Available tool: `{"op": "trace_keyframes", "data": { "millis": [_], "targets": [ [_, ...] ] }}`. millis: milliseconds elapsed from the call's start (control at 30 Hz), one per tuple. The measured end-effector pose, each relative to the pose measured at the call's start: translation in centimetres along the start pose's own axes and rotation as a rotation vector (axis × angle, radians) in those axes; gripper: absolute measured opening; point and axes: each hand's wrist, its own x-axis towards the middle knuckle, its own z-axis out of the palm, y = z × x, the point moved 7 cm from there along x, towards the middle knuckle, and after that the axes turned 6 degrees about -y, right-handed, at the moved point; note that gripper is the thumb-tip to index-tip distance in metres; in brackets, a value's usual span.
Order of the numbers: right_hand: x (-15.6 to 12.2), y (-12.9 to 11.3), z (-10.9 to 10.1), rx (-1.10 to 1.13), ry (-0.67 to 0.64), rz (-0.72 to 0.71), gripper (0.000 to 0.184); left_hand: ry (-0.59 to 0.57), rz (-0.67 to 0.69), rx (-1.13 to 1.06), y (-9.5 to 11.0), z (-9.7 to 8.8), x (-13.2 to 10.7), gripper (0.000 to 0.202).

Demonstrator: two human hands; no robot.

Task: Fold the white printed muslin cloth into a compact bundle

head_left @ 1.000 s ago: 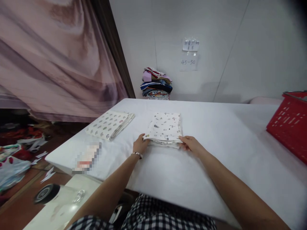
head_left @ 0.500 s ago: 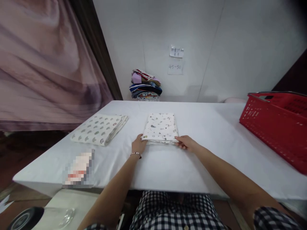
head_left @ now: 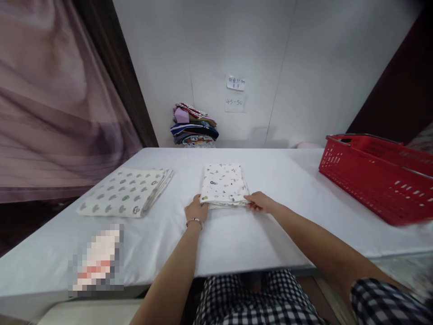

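In the middle of the white table lies a folded white cloth (head_left: 223,181) printed with small grey and dark figures. Its layered edge faces me. My left hand (head_left: 196,209) closes on the near left corner, with some fingers hidden by the cloth. At the near right corner, my right hand (head_left: 260,201) pinches the folded edge between thumb and fingers. To the left rests a second folded cloth (head_left: 123,193), cream with rows of grey mushroom-like prints, and neither hand touches it.
A red plastic basket (head_left: 365,180) with metal handles stands on the right of the table (head_left: 280,180). Stacked folded fabrics (head_left: 194,128) sit at the back by the wall. A pixelated item (head_left: 98,262) lies front left. A pinkish curtain (head_left: 50,113) hangs at left.
The view has turned slightly to the right, showing more of the basket. Both hands keep their hold on the folded cloth, which has hardly moved.
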Motion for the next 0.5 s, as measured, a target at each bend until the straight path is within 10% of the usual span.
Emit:
{"op": "trace_keyframes", "data": {
  "millis": [500],
  "targets": [
    [-1.2,-1.4,-0.3,-0.384,0.116,0.124,0.029,-0.034,0.014,-0.029,0.0,-0.1,-0.1,0.046]
  ]
}}
